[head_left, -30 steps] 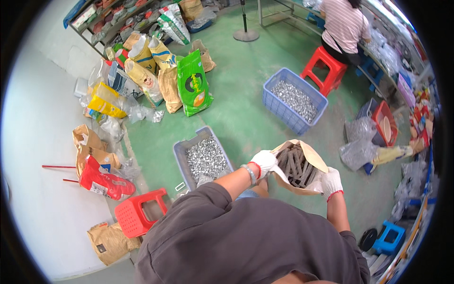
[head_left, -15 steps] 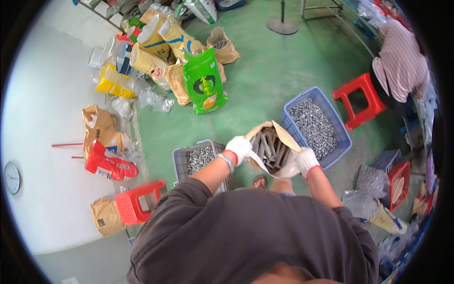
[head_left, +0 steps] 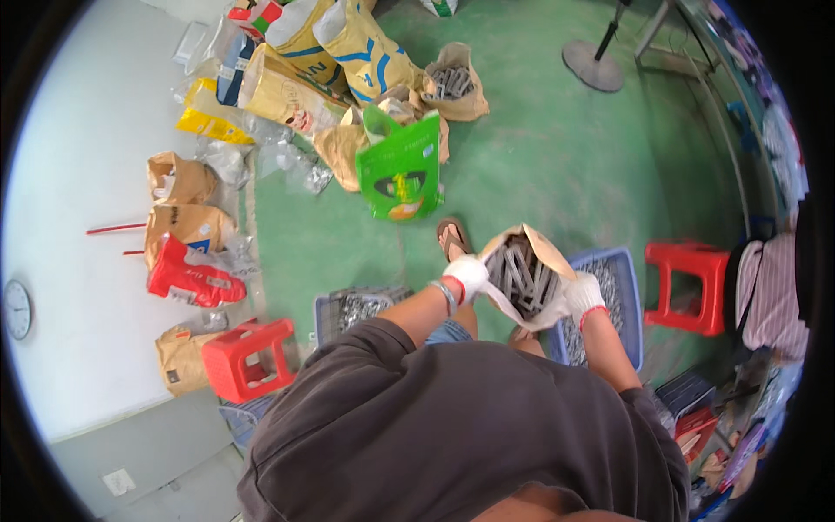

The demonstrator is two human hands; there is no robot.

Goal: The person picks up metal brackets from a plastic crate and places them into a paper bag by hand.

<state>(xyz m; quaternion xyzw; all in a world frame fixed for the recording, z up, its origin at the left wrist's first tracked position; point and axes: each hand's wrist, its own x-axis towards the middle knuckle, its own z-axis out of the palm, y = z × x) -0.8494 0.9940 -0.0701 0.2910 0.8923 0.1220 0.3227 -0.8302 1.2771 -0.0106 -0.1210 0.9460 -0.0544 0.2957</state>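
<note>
A brown paper sack (head_left: pixel 550 254) with a pale inside hangs open in front of my body. Several grey, bar-shaped metal pieces (head_left: pixel 520 277) fill it. My left hand (head_left: pixel 466 276), in a white glove with a red cuff, is closed on the sack's left rim. On the opposite rim, my right hand (head_left: pixel 581 296), gloved alike, is also closed. The gloves partly hide the fingers. Beneath my right forearm stands a blue plastic basket (head_left: pixel 632 304) of small shiny metal parts. Another such basket (head_left: pixel 325 318) sits by my left forearm.
Ahead to the left stand a green bag (head_left: pixel 402 174), several yellow sacks (head_left: pixel 370 56) and an open sack of metal pieces (head_left: pixel 454 83). Red stools (head_left: pixel 687 287) (head_left: pixel 248 361) flank me. A seated person (head_left: pixel 774 296) is at right. A round-based stand (head_left: pixel 593 66) is farther ahead.
I have stepped forward, one sandalled foot now ahead of the sack. The sack stays between my hands. The baskets and stools lie farther back, and the sacks ahead are nearer.
</note>
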